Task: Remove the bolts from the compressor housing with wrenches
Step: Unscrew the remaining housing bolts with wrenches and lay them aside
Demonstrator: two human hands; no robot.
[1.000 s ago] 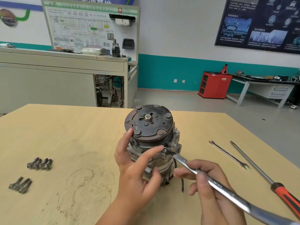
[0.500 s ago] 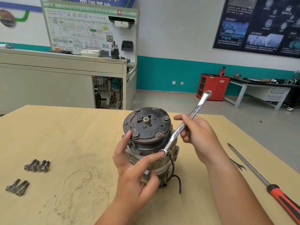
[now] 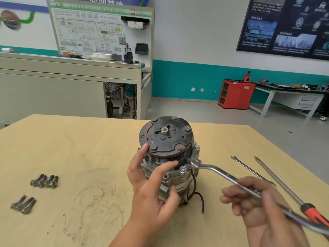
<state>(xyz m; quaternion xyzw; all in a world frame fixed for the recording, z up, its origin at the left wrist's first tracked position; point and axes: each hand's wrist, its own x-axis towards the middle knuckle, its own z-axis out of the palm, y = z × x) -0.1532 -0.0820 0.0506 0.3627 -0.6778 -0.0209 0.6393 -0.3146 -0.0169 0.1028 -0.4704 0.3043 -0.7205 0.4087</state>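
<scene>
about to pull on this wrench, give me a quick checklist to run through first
1. Compressor steadied: the left hand grips its side, thumb on the pulley rim. Ok.
2. Wrench head on a bolt: it sits at the flange under the pulley, but full seating is hidden. Cannot tell.
3. Grip on the wrench: the right hand holds the handle well back from the head. Ok.
4. Swing room: a spare wrench and a screwdriver lie on the table beside the right hand; clearance is unclear. Cannot tell.
5. Removed bolts out of the way: two clusters lie far left on the table. Ok.
</scene>
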